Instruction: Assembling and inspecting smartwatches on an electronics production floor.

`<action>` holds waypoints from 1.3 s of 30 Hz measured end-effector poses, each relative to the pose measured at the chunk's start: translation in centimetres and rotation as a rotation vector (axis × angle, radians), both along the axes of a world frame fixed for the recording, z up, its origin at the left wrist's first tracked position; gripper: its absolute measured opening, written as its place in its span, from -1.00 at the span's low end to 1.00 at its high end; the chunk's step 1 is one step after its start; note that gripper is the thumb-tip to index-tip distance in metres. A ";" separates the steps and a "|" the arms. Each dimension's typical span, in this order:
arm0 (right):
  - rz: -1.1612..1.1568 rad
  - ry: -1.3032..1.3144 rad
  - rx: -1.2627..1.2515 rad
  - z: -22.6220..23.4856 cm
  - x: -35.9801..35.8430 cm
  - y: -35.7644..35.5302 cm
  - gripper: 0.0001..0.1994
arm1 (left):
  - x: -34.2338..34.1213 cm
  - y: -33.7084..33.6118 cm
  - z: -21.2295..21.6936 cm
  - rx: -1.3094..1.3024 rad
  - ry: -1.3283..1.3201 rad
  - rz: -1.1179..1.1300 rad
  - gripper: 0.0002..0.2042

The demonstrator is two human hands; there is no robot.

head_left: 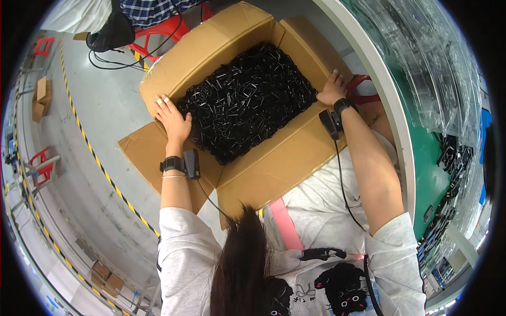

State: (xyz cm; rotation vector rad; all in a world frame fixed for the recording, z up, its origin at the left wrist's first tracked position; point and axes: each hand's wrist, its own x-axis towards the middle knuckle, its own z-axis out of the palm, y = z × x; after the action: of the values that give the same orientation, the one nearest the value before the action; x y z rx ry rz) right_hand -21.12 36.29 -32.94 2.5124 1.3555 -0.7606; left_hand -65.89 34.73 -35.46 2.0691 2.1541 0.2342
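In front of me is a large open cardboard box (279, 176) with its flaps folded outward. A heap of small black plastic parts (247, 100), shaped like thin frames, fills much of it. My left hand (174, 120) rests on the box's left side, fingers spread over the wall and flap. On the right, my right hand (333, 90) lies on the box's right edge, with its fingers toward the far flap. Neither hand holds any of the black parts. Each wrist carries a black strap with a small device and a cable.
A white-edged bench with a green mat (424, 184) curves along my right, bearing clear plastic trays (421, 58) and black parts (448, 210). Beyond the box, a person in checked cloth (150, 11) is by a red stool (168, 31). Striped floor tape (87, 142) runs at left.
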 end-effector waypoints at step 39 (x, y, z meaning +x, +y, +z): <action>-0.201 0.529 0.051 -9.3 -8.8 2.3 -0.31 | 18.3 -6.7 -6.0 -0.292 -0.515 0.307 0.11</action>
State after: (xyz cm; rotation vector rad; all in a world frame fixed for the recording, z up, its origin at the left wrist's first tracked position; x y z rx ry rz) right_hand -29.93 38.54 -42.28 2.6214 1.2727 -1.5363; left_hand -47.61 28.05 -41.49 1.3363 2.0175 0.4069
